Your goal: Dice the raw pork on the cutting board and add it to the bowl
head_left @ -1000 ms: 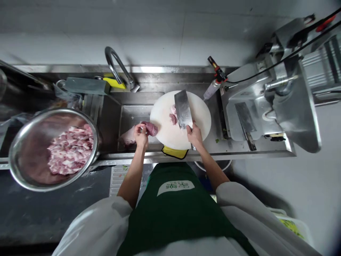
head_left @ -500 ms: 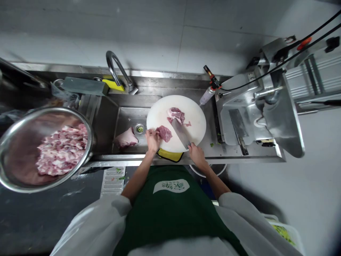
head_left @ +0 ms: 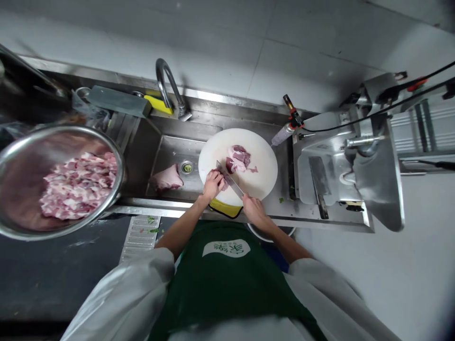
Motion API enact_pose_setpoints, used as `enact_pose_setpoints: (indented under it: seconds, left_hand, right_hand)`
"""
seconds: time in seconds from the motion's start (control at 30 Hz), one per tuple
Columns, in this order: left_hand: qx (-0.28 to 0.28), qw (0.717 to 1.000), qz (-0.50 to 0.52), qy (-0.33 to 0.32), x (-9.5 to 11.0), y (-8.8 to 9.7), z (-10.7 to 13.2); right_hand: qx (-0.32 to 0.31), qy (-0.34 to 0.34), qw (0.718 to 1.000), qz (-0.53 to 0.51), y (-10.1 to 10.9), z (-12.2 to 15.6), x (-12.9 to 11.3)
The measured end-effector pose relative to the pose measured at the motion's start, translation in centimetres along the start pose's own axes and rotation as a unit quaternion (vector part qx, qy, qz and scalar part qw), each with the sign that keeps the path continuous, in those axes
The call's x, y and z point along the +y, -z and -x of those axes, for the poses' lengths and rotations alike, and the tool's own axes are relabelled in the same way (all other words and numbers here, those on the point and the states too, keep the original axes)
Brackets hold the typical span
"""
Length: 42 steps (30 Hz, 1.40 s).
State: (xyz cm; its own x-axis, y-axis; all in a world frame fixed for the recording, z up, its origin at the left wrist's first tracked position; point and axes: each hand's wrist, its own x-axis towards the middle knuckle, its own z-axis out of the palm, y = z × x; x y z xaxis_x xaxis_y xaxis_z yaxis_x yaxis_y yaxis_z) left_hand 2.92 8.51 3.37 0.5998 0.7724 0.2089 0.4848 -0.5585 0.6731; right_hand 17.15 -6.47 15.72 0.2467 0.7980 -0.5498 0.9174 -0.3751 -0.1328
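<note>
A round white cutting board [head_left: 263, 177] bridges the sink's right side. My right hand [head_left: 254, 208] is closed round the handle of a cleaver [head_left: 232, 182], whose blade stands on edge, slanting up and left across the board. Directly left of the blade, my left hand [head_left: 213, 183] presses down with bent fingers on a piece of raw meat [head_left: 225, 185], mostly hidden under them. Beyond the blade lies more cut meat [head_left: 239, 158] with a small scrap beside it. Another chunk of meat with skin [head_left: 168, 178] rests in the sink basin.
At left stands a large steel bowl [head_left: 122, 175] of cut meat. A curved faucet [head_left: 164, 80] rises behind the sink [head_left: 167, 147]. To the right are a blowtorch [head_left: 286, 130], a second cleaver [head_left: 318, 184] and a steel slicing machine [head_left: 380, 180]. A yellow cloth [head_left: 225, 208] shows under the board.
My left hand has moved right and now covers the meat piece it pinched by its edge. The cleaver has swung from lying nearly flat to upright, its blade shifting left against that piece.
</note>
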Motion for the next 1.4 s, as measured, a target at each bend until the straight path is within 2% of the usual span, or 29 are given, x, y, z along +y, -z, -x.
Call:
enact_pose_setpoints:
  seconds: [0.07, 0.2, 0.27, 0.33, 0.47, 0.53, 0.63, 0.77, 0.83, 0.9, 1.0, 1.1, 1.23, 1.3, 1.4]
  left_hand:
    - [0.005, 1.000, 0.011, -0.007, -0.5, -0.3, -0.1]
    - [0.013, 1.000, 0.021, 0.010, -1.4, 0.3, -0.4]
    - [0.013, 1.000, 0.014, 0.021, -1.8, 0.6, -0.6]
    - [0.010, 1.000, 0.010, 0.015, -2.1, 0.8, -0.7]
    - [0.026, 1.000, 0.015, -0.008, -2.2, 0.4, -0.4]
    - [0.032, 0.999, 0.018, -0.015, -2.2, 0.2, -0.3]
    - [0.024, 0.999, 0.010, -0.028, -2.2, 0.0, -0.2]
    - [0.018, 0.999, 0.007, -0.042, -2.2, 0.8, 0.0]
    - [0.030, 0.998, 0.015, -0.046, -2.3, 1.5, 0.4]
    - [0.071, 0.997, 0.015, -0.025, -2.4, 2.1, 0.8]
    - [0.096, 0.995, -0.002, 0.010, -2.7, 2.2, 1.3]
    - [0.051, 0.999, -0.013, 0.002, -2.8, 1.6, 1.3]
    - [0.033, 0.999, -0.017, -0.002, -3.0, 0.8, 1.4]
    - [0.033, 0.999, -0.012, 0.002, -3.2, 0.6, 1.5]
    - [0.034, 0.999, 0.000, 0.003, -3.3, 0.4, 1.6]
  right_hand:
    - [-0.003, 0.002, 1.000, 0.000, 0.3, -1.1, -0.2]
    - [0.013, 0.025, 0.999, -0.025, 1.3, -6.0, -3.0]
    - [0.025, 0.040, 0.998, -0.035, 1.5, -7.4, -3.8]
    - [0.021, 0.046, 0.998, -0.038, 1.2, -6.9, -3.2]
    - [-0.008, 0.020, 1.000, -0.019, -0.2, -2.4, -0.3]
    - [-0.018, 0.012, 1.000, -0.010, -0.7, -1.4, 0.2]
    - [-0.018, 0.017, 1.000, -0.010, -0.4, -3.0, -1.2]
    - [0.010, 0.036, 0.999, -0.036, 1.9, -6.7, -3.3]
    - [0.014, 0.042, 0.998, -0.038, 3.1, -7.0, -3.1]
    - [0.017, 0.039, 0.999, -0.027, 3.5, -6.1, -2.8]
    - [0.011, 0.047, 0.999, -0.012, 3.0, -4.2, -2.6]
    - [-0.010, 0.062, 0.998, -0.007, 2.0, -2.7, -2.5]
    - [-0.030, 0.052, 0.998, 0.019, 1.3, -1.6, -1.7]
    - [-0.033, 0.053, 0.998, 0.028, 1.3, -2.4, -2.1]
    - [-0.010, 0.065, 0.998, 0.016, 1.3, -5.7, -4.6]
